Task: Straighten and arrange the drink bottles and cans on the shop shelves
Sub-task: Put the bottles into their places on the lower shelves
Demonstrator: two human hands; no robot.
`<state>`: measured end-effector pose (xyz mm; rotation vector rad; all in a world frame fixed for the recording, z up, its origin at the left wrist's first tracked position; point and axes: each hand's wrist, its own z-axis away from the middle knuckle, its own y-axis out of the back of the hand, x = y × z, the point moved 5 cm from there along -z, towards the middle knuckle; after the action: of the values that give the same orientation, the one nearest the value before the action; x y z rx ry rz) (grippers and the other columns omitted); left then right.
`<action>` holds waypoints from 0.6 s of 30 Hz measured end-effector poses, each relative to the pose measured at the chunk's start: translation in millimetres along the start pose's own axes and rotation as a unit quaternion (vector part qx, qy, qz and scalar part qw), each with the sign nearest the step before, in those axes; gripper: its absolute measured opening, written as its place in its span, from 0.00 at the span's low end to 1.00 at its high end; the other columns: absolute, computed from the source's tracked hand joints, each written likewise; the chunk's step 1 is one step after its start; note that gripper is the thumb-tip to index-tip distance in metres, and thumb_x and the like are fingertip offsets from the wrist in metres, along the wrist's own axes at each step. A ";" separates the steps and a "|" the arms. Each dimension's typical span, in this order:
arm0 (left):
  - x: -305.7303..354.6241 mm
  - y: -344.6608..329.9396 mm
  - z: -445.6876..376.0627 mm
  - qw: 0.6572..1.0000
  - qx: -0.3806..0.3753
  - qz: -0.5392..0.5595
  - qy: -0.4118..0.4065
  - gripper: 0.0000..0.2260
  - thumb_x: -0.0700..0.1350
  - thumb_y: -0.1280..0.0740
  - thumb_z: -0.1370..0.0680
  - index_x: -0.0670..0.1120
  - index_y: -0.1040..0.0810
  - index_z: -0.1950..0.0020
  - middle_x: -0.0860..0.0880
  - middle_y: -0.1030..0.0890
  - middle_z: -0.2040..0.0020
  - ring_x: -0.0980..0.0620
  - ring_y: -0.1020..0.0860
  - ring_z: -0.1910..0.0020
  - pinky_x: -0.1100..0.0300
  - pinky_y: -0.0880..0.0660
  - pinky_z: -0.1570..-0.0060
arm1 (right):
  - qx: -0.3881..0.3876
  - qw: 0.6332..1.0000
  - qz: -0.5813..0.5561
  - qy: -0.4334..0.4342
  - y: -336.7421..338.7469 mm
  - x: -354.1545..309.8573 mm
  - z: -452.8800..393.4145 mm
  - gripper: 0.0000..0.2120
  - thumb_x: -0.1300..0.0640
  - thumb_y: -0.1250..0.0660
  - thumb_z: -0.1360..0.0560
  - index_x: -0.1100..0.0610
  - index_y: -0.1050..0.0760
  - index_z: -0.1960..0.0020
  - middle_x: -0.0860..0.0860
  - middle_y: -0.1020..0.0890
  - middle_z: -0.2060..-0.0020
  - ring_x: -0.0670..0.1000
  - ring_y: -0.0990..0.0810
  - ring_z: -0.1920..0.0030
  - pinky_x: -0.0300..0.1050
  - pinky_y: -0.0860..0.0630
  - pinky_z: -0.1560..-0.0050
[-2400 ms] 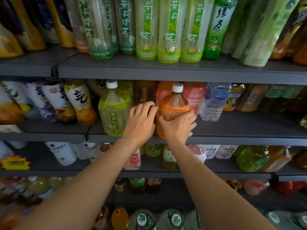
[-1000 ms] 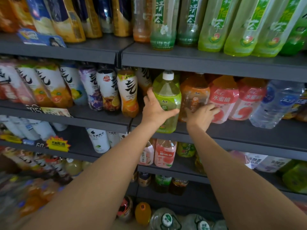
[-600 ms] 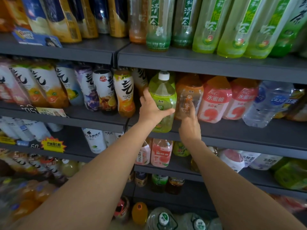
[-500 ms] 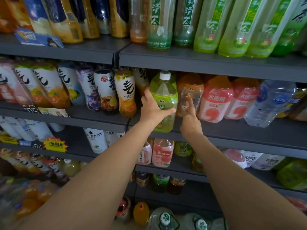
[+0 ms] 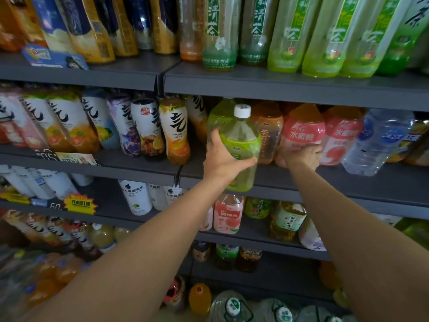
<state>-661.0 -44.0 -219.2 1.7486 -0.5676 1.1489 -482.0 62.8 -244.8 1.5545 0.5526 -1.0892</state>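
Note:
My left hand (image 5: 221, 158) grips a green tea bottle (image 5: 242, 145) with a white cap from its left side. The bottle stands at the front of the middle shelf (image 5: 348, 182), and its base hangs over the shelf's front edge. To its right, further back, stands an orange-brown tea bottle (image 5: 267, 133). My right hand (image 5: 304, 156) holds the lower part of a pink peach drink bottle (image 5: 301, 133), fingers curled against it. A second pink bottle (image 5: 341, 133) stands beside that one.
A clear water bottle (image 5: 380, 140) leans at the right of the middle shelf. White-labelled soda bottles (image 5: 174, 131) line its left half. Tall green tea bottles (image 5: 290, 33) fill the shelf above. Lower shelves hold small bottles (image 5: 228, 214), and large water jugs (image 5: 232, 305) sit at the bottom.
My right hand left the orange-brown bottle and moved right onto the pink peach bottle. My left hand kept its grip on the green bottle, which now sits further forward.

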 end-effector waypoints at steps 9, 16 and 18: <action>23.9 -52.1 -16.1 0.999 -0.034 0.010 0.010 0.48 0.51 0.22 0.35 0.51 0.50 0.25 0.46 0.36 0.28 0.45 0.35 0.30 0.52 0.34 0.35 | -0.012 0.999 0.026 0.018 3.9 17.4 -25.2 0.50 0.52 0.24 0.33 0.66 0.54 0.26 0.61 0.41 0.28 0.59 0.42 0.27 0.51 0.42 0.29; 24.7 -61.5 -26.7 0.999 -0.031 -0.013 0.024 0.49 0.51 0.22 0.36 0.52 0.52 0.26 0.45 0.41 0.27 0.42 0.34 0.31 0.50 0.33 0.36 | 0.017 1.000 0.012 0.014 -3.3 5.9 -29.6 0.52 0.48 0.27 0.32 0.59 0.60 0.24 0.59 0.44 0.28 0.61 0.42 0.28 0.60 0.39 0.31; 25.2 -62.3 -26.9 0.999 -0.029 -0.013 0.024 0.49 0.51 0.22 0.36 0.51 0.52 0.26 0.45 0.41 0.27 0.42 0.34 0.31 0.50 0.32 0.36 | 0.030 0.999 -0.010 0.004 -4.6 4.7 -30.3 0.50 0.47 0.28 0.32 0.59 0.58 0.24 0.58 0.42 0.28 0.61 0.40 0.28 0.60 0.39 0.31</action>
<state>-613.8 10.9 -221.7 1.6690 -0.5436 1.1427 -473.0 91.6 -252.1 1.6090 0.5463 -1.1247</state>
